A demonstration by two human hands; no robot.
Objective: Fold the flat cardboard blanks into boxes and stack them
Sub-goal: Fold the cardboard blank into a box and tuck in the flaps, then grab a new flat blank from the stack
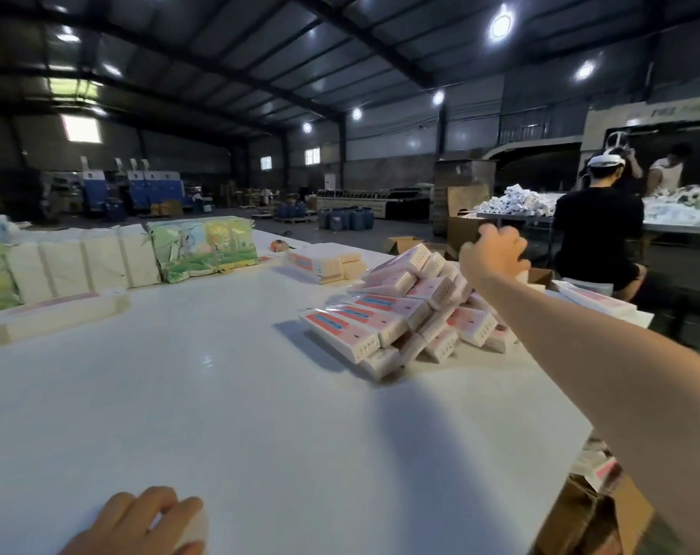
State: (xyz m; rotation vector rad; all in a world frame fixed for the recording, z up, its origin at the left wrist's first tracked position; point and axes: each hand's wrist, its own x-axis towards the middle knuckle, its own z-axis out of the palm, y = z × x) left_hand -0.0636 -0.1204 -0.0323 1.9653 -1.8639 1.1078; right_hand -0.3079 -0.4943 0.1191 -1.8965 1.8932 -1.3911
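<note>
The folded boxes (404, 310) lie in a loose, slanting heap on the right side of the white surface (240, 394) — pink-and-white cartons leaning on one another rather than squared up. The right hand (494, 256) reaches out over the far top of the heap, fingers curled downward; whether it holds a box there I cannot tell, since the back of the hand hides the fingertips. The left hand (144, 522) rests at the near edge, fingers relaxed over something pale that is mostly hidden.

Thin empty cartons like these are probably very light, fairly stiff along their folded edges and easily crushed on the broad faces. Best taken by the long sides — lightly, as the glossy faces look slippery and the heap may slide.
</note>
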